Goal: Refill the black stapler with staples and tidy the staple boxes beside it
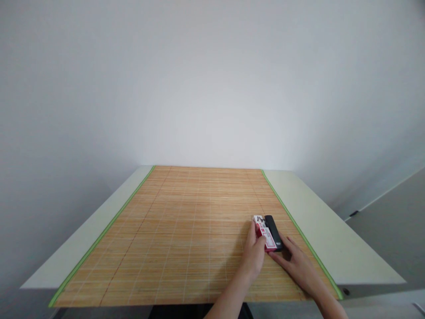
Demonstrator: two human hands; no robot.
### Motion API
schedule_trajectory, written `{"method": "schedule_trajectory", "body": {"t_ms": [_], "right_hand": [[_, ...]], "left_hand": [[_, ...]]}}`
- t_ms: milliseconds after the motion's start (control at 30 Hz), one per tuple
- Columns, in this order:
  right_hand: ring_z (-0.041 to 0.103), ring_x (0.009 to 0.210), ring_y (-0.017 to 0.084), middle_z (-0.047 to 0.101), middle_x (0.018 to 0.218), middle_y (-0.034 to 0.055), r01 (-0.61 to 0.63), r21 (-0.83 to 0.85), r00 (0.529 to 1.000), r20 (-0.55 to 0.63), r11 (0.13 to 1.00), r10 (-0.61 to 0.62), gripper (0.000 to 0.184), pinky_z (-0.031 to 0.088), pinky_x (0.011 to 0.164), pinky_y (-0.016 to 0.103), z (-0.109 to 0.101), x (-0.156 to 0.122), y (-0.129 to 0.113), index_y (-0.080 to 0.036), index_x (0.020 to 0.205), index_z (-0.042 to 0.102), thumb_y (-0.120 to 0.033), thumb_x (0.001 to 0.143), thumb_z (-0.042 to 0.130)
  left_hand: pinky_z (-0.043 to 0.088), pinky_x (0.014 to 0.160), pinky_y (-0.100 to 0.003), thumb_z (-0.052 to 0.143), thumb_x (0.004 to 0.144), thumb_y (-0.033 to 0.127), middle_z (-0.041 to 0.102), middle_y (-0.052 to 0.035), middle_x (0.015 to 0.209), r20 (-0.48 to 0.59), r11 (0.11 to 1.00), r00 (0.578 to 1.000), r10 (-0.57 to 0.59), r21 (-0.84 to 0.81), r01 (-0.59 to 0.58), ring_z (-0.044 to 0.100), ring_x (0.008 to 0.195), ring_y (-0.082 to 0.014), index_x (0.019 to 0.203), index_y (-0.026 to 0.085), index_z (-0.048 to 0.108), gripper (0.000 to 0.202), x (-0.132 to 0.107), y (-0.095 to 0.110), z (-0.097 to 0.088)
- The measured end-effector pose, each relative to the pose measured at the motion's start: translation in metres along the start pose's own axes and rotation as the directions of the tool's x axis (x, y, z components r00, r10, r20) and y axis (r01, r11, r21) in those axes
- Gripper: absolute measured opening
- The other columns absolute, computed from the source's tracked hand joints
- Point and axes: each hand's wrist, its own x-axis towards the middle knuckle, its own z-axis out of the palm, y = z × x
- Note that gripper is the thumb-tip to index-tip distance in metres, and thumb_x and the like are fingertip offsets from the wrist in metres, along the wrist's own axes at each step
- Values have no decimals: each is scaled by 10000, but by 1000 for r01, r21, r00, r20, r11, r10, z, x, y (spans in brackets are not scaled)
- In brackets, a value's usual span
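On the right part of the bamboo mat, a small red-and-white box lies at the near end of a white box with printed pictures. Beside them, on the right, is a black oblong thing that looks like a stapler. My left hand is closed around the boxes from the left, its thumb on top of the small one. My right hand has thumb and fingers apart, their tips at the near end and right side of the boxes and black thing. The palm sides of both hands are hidden.
The mat has green edging and lies over a white table. A pale wall stands behind the table's far edge. The near edge of the mat runs in front of me, with something dark below it.
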Motion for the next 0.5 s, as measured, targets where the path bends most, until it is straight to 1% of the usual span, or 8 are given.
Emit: {"method": "schedule_trajectory", "body": {"t_ms": [100, 167, 233, 300, 333, 400, 467, 500], "right_hand": [[504, 1428, 315, 508, 1573, 90, -21, 55, 999, -40, 998, 23, 917, 387, 1215, 483, -9, -5, -7, -261, 1603, 362, -589, 821, 710], [460, 1461, 323, 473, 1600, 82, -42, 77, 989, -136, 996, 52, 897, 328, 1251, 515, -18, -12, -25, -266, 1591, 381, -594, 825, 716], [432, 1479, 322, 497, 1582, 56, -31, 95, 952, -302, 995, 59, 742, 270, 1275, 552, -20, -20, -55, -296, 1538, 460, -583, 884, 662], [476, 1447, 302, 564, 1518, 37, 49, 129, 895, -447, 990, 14, 534, 304, 1268, 546, -9, -23, -93, -329, 1463, 539, -529, 968, 561], [503, 1424, 296, 590, 1489, 36, 115, 157, 902, -430, 981, -37, 474, 341, 1251, 544, 2, -22, -111, -337, 1438, 560, -502, 995, 522], [471, 1452, 288, 558, 1525, 40, 225, 186, 956, -230, 957, -180, 481, 362, 1235, 551, 33, -12, -143, -332, 1482, 523, -461, 1020, 495], [363, 1525, 273, 459, 1610, 37, 276, 166, 960, -7, 947, -279, 566, 335, 1251, 535, 69, 6, -162, -311, 1571, 415, -434, 1026, 502], [330, 1541, 268, 441, 1623, 32, 281, 135, 956, 46, 950, -289, 583, 324, 1255, 528, 86, 17, -167, -305, 1580, 404, -434, 1022, 510]], "left_hand": [[256, 1277, -339, 472, 974, 355, 262, -51, 1703, -7, 999, 999, -39, 6, 39, 266, 1561, -191, 1652, 200, 219, 740, -10, -4, -30], [285, 1271, -365, 445, 1009, 405, 330, -63, 1678, -27, 996, 999, 26, 87, -24, 333, 1539, -192, 1619, 220, 312, 651, -23, -4, -64], [310, 1266, -402, 419, 1035, 425, 426, -70, 1629, -87, 961, 986, 142, 251, -117, 417, 1497, -204, 1564, 242, 417, 560, -37, 0, -105], [318, 1266, -436, 382, 1056, 434, 473, -51, 1599, -134, 867, 957, 259, 469, -168, 434, 1486, -205, 1521, 274, 473, 500, -46, 7, -148], [310, 1269, -449, 373, 1062, 425, 478, -44, 1596, -120, 784, 941, 315, 591, -188, 430, 1488, -206, 1519, 284, 475, 489, -49, 11, -169], [294, 1273, -465, 379, 1061, 395, 477, -52, 1595, -28, 573, 923, 384, 791, -214, 415, 1494, -215, 1535, 268, 454, 497, -47, 20, -205], [287, 1270, -475, 384, 1056, 382, 470, -74, 1598, 28, 378, 914, 404, 905, -195, 398, 1501, -229, 1541, 230, 446, 512, -41, 26, -232], [280, 1270, -482, 385, 1055, 381, 461, -84, 1604, 42, 299, 914, 404, 938, -175, 387, 1506, -237, 1550, 213, 432, 525, -38, 29, -242]]}}
